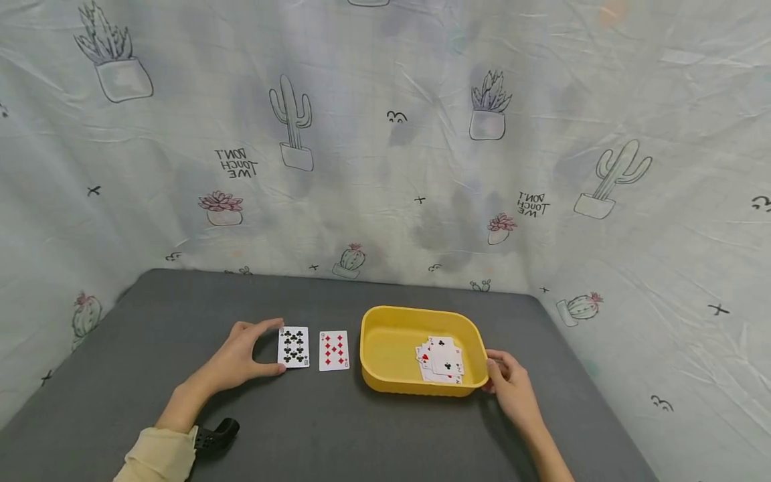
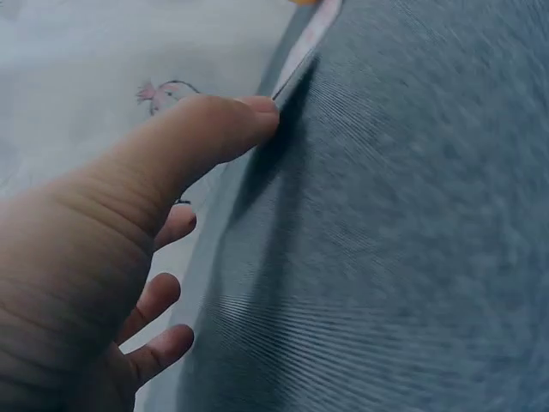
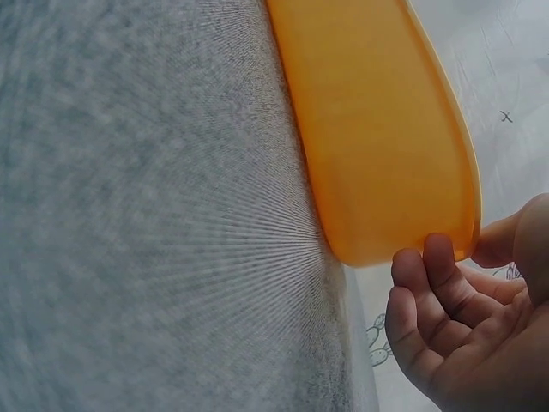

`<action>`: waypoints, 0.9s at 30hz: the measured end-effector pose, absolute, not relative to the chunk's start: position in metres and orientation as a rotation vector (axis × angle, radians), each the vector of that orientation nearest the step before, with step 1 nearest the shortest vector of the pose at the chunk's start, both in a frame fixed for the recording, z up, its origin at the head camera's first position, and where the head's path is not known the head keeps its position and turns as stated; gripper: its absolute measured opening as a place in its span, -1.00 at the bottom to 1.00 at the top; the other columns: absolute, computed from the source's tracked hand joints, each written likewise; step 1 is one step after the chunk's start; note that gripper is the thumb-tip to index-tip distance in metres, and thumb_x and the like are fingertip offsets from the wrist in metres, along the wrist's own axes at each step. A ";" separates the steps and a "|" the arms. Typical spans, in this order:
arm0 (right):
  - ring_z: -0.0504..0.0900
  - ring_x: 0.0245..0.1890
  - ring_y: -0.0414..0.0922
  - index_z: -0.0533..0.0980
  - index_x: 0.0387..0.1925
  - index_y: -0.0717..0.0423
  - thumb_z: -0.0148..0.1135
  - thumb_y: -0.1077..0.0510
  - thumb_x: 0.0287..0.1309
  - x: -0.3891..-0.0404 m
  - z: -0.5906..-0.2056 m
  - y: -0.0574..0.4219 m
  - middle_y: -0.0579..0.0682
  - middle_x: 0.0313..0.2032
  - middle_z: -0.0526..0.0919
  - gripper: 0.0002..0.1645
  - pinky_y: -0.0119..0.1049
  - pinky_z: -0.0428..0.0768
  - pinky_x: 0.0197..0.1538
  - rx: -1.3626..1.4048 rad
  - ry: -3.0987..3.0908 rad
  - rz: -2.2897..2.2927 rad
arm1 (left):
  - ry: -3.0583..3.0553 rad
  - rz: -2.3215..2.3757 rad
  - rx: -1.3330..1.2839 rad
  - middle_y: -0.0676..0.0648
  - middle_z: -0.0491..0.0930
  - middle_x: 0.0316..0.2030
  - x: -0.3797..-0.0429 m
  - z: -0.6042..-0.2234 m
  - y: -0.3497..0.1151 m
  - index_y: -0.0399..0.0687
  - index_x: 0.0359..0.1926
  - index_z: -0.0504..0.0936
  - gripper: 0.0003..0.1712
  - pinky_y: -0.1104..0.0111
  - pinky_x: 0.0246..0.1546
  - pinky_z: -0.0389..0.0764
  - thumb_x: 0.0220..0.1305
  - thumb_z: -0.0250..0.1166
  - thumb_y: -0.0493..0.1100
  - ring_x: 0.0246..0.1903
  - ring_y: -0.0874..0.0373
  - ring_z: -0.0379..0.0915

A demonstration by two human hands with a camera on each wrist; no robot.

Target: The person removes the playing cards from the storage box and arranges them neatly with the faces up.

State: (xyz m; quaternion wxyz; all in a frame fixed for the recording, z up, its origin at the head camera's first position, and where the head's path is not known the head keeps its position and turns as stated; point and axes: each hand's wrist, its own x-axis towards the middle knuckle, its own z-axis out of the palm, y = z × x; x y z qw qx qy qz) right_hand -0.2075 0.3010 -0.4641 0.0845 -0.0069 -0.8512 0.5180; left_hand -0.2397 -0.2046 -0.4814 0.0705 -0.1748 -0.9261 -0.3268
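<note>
A white clubs playing card (image 1: 294,348) is held by its left-hand corners between the thumb and index finger of my left hand (image 1: 231,358). In the left wrist view, the thumb (image 2: 227,124) meets the thin edge of the card, and the other fingers are spread apart. Just right of it lies a face-up diamonds card (image 1: 334,351). Beside that stands a yellow plastic basin (image 1: 415,387), with several overlapping cards (image 1: 442,356) inside at its right. My right hand (image 1: 512,385) grips the basin's right rim, thumb on one side and fingertips against the outer wall.
The dark grey tabletop (image 1: 337,435) extends around the cards and basin. A pale curtain (image 1: 373,167) printed with cacti hangs behind the table and along both sides. A black strap (image 1: 217,435) is worn on the left wrist, by a cream sleeve (image 1: 159,455).
</note>
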 end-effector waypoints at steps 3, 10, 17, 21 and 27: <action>0.61 -0.38 0.11 0.45 0.15 0.30 0.01 0.19 0.48 -0.207 -0.464 0.300 0.22 -0.22 0.66 -0.66 -0.21 0.62 -0.32 0.003 -2.538 1.539 | -2.810 -0.972 -0.522 -0.17 0.39 0.17 -0.239 -0.485 -0.204 -0.04 0.40 0.35 0.03 -0.21 -0.06 0.34 -0.04 0.54 0.23 0.11 -0.15 0.15; 0.60 -0.39 0.09 0.45 0.15 0.27 0.00 0.16 0.49 -0.206 -0.465 0.301 0.19 -0.25 0.66 -0.65 -0.24 0.61 -0.33 -0.018 -2.554 1.521 | -2.856 -0.940 -0.541 -0.24 0.31 0.22 -0.239 -0.486 -0.202 0.04 0.44 0.30 0.01 -0.27 -0.05 0.23 0.03 0.50 0.24 0.16 -0.20 0.14; 0.60 -0.39 0.09 0.45 0.16 0.28 -0.01 0.17 0.49 -0.207 -0.466 0.302 0.20 -0.22 0.66 -0.66 -0.23 0.61 -0.33 -0.030 -2.563 1.504 | -2.862 -0.935 -0.529 -0.23 0.32 0.23 -0.239 -0.488 -0.200 0.03 0.45 0.28 0.04 -0.24 -0.02 0.17 0.02 0.49 0.26 0.16 -0.19 0.13; 0.60 -0.39 0.09 0.45 0.16 0.27 -0.02 0.18 0.49 -0.208 -0.465 0.302 0.21 -0.21 0.66 -0.66 -0.23 0.60 -0.33 -0.058 -2.573 1.506 | -2.858 -0.927 -0.509 -0.23 0.32 0.23 -0.240 -0.488 -0.199 0.03 0.46 0.26 0.07 -0.24 -0.02 0.19 -0.01 0.51 0.25 0.15 -0.18 0.16; 0.60 -0.39 0.07 0.44 0.16 0.28 -0.01 0.18 0.50 -0.210 -0.466 0.300 0.21 -0.23 0.65 -0.65 -0.24 0.60 -0.33 -0.054 -2.573 1.511 | -2.862 -0.917 -0.500 -0.23 0.29 0.29 -0.240 -0.486 -0.200 0.00 0.47 0.24 0.10 -0.28 0.00 0.17 -0.03 0.53 0.22 0.16 -0.22 0.16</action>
